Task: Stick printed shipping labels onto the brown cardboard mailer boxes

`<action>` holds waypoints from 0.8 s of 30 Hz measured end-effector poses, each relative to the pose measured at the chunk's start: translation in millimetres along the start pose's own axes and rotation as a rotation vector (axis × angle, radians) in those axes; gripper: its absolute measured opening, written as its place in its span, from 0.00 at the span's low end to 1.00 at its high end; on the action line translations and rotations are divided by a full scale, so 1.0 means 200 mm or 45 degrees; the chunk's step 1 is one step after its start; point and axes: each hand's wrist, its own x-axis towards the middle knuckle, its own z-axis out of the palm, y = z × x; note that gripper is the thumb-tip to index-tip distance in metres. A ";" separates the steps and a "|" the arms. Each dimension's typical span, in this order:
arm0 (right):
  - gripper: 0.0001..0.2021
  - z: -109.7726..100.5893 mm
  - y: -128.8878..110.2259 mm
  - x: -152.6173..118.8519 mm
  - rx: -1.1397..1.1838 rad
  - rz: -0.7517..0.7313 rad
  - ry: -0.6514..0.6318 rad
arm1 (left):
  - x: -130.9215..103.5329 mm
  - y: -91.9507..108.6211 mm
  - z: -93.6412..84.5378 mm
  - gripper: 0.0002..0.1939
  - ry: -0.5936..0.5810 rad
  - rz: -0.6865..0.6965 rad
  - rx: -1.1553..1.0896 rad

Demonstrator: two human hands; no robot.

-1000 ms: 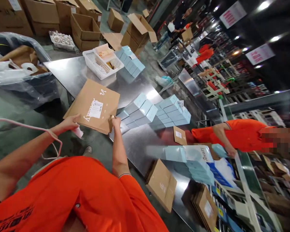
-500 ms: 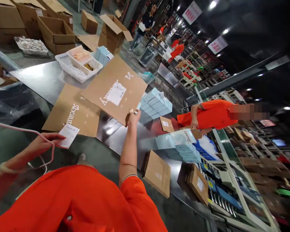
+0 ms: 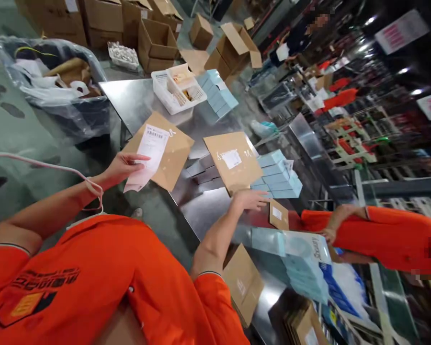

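Observation:
My left hand (image 3: 129, 165) pinches a white printed label sheet (image 3: 153, 148) with a barcode near its top. Behind that sheet lies a flat brown cardboard mailer (image 3: 175, 151) at the table's near edge. A second cardboard mailer (image 3: 237, 163), with white lettering and a label stuck on it, is on the metal table (image 3: 196, 206). My right hand (image 3: 249, 199) is at its lower edge, fingers stretched out to the right and apart from any grip. Whether the hand still touches the cardboard I cannot tell. Light blue boxes (image 3: 278, 175) stand stacked just beyond these fingers.
A white plastic basket (image 3: 179, 108) and more blue boxes (image 3: 217, 93) occupy the table's far end. At left stands a lined waste bin (image 3: 82, 115). Across the table a co-worker in an orange shirt (image 3: 391, 235) stands near stacked blue packages (image 3: 305, 268). A pink cord (image 3: 46, 163) crosses the left side.
The labelled mailer from my right hand is now down on the table, and that hand's fingers have opened. My left hand has raised the label sheet in front of the other mailer. The view has shifted.

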 end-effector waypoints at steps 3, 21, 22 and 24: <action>0.18 0.06 -0.05 -0.39 0.280 -0.355 -0.460 | -0.03 -0.01 -0.01 0.28 0.002 -0.062 -0.066; 0.20 0.42 0.02 -1.89 0.594 0.130 -2.388 | -0.15 -0.21 -0.55 0.08 0.967 -0.541 -0.326; 0.18 0.43 0.02 -1.91 0.547 0.135 -2.383 | -0.17 -0.23 -0.56 0.06 0.974 -0.559 -0.334; 0.15 0.45 0.03 -1.94 0.492 0.154 -2.313 | -0.20 -0.27 -0.56 0.04 0.979 -0.588 -0.354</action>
